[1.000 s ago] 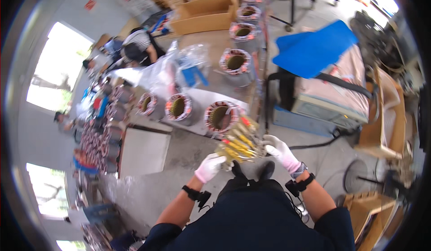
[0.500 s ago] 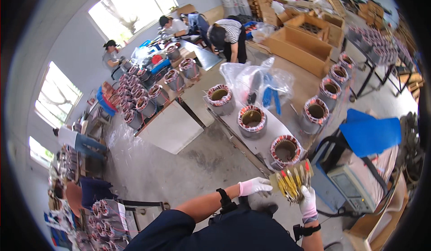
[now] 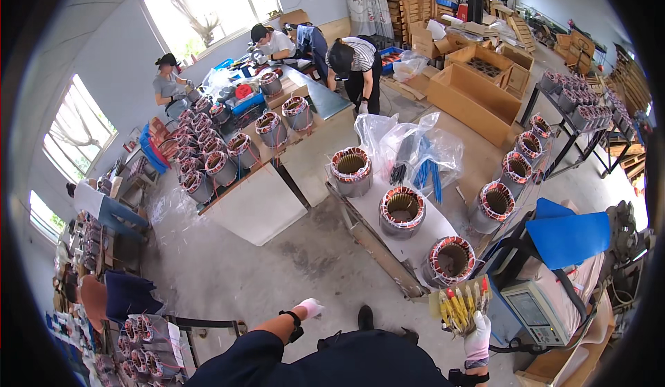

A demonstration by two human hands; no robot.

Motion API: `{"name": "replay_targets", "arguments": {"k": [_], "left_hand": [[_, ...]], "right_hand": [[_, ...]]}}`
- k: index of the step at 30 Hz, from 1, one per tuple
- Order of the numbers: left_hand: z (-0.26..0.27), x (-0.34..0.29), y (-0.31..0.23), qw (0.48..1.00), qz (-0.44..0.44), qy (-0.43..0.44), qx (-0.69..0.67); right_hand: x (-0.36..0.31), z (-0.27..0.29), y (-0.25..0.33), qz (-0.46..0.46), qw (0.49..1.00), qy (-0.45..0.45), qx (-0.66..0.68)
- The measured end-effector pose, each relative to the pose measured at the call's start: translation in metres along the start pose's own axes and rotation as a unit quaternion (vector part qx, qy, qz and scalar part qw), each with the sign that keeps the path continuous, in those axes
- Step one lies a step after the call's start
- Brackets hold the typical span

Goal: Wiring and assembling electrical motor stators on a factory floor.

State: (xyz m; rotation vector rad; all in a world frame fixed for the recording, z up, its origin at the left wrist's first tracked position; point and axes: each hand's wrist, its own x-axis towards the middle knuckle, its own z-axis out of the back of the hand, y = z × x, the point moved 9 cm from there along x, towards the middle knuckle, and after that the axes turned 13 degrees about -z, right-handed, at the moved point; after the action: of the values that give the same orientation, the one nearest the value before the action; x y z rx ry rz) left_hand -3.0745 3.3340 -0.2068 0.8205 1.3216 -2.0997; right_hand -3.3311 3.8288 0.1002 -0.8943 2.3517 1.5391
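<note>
Head view: the right hand [image 3: 477,340], in a white glove with a pink cuff, pinches the edge of a yellowish board [image 3: 438,302] carrying a row of yellow-sleeved leads [image 3: 456,311]. The board sits just in front of the nearest wound motor stator [image 3: 438,271] on the table and beside a tester with a screen [image 3: 528,309]. The left hand [image 3: 314,308], gloved alike, is well apart from the board over the floor; whether its fingers are spread or curled, I cannot tell. Blue cords [image 3: 429,174] lie at a clear plastic bag [image 3: 444,150], inside or under it unclear. Behind stands a long open cardboard box [image 3: 467,110]; the box [image 3: 509,77] next to it holds dark rounded shapes, too small to identify. On the far table, a blue bin [image 3: 249,105] has a red bundle [image 3: 243,91] at its top.
</note>
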Motion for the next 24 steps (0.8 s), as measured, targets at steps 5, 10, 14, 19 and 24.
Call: {"name": "replay_targets", "arguments": {"k": [5,10,14,19,24], "left_hand": [[0.035,-0.022,-0.002,0.997,0.052,-0.016,0.045],[0.051,0.009,-0.046,0.994,-0.069,-0.03,0.074],[0.056,-0.002,-0.104,0.996,-0.088,-0.019,0.004],[0.052,0.006,-0.106,0.993,-0.115,0.001,0.007],[0.037,0.011,-0.055,0.999,-0.037,0.018,0.013]], "right_hand": [[-0.002,-0.005,-0.005,0.014,0.999,-0.017,0.026],[-0.006,0.0,-0.01,0.036,0.997,-0.057,0.024],[-0.007,-0.004,-0.014,0.035,0.996,-0.07,0.04],[-0.005,0.003,-0.022,0.029,0.994,-0.074,0.069],[-0.007,0.007,-0.02,0.026,0.994,-0.091,0.056]]}}
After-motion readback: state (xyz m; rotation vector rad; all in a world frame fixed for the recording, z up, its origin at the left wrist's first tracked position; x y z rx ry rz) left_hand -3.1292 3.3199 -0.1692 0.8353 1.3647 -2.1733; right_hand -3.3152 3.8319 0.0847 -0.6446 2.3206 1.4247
